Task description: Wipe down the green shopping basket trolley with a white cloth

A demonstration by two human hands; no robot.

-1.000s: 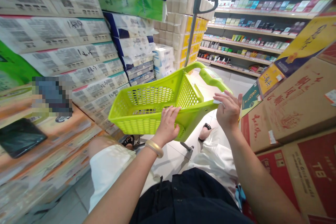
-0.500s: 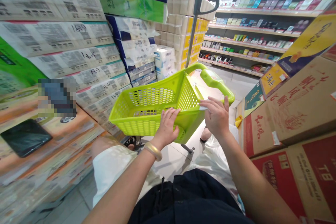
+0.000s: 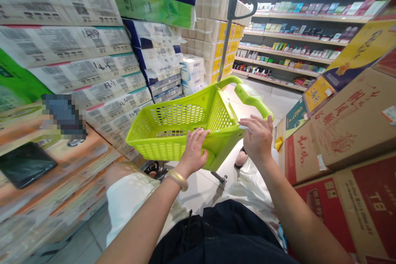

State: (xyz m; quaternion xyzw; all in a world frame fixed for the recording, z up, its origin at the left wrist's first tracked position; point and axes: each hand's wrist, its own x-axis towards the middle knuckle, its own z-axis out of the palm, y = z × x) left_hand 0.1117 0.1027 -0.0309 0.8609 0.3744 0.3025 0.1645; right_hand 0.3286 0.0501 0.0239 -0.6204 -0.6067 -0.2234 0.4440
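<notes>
A lime-green plastic shopping cart basket [image 3: 168,146] with perforated walls stands in front of my knees. My left hand [image 3: 194,152], with a gold bangle [image 3: 178,179] on its wrist, has its fingers hooked over the near rim and its thumb outside. At the cart's handle end, my right hand [image 3: 257,136] presses a small white cloth or tissue [image 3: 245,127] against the rim; most of it is hidden under the fingers. Just beyond that hand is the green handle [image 3: 255,101]. Through the holes, the basket floor shows no goods.
Stacked tissue packs [image 3: 102,66] wall the left side. A black phone [image 3: 26,165] and a pixelated device [image 3: 64,115] lie on orange packs. Cardboard cartons [image 3: 349,119] line the right. A grey pole with a loop handle [image 3: 229,24] rises behind the cart; stocked shelves [image 3: 293,37] stand beyond.
The right hand has shifted slightly right along the rim with the white piece. The left hand stays on the rim. The whole view has moved a little.
</notes>
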